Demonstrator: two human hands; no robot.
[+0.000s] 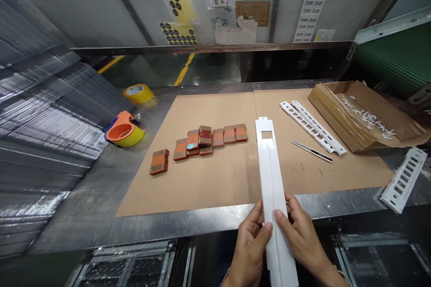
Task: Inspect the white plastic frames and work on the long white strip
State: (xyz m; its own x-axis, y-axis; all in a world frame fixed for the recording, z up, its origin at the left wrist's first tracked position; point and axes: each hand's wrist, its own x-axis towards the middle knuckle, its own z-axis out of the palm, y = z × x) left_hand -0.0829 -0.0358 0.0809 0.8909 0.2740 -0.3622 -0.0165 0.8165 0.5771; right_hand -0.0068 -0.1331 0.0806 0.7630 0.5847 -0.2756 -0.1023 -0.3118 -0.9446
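Left to right: tape dispenser [124, 130] and tape roll [138, 93] on the metal tabletop [84, 206]. Row of orange blocks [202, 141] on the cardboard [215, 179]. Left hand [249, 242] and right hand [301, 237] each have a closed grip on the near end of the white strip [271, 175] (thumbs on top, fingers around its edges); it runs out over the tabletop edge and cardboard. Right of it: blade [311, 151], two slotted rails [311, 125], open box [360, 116], another rail [404, 179].
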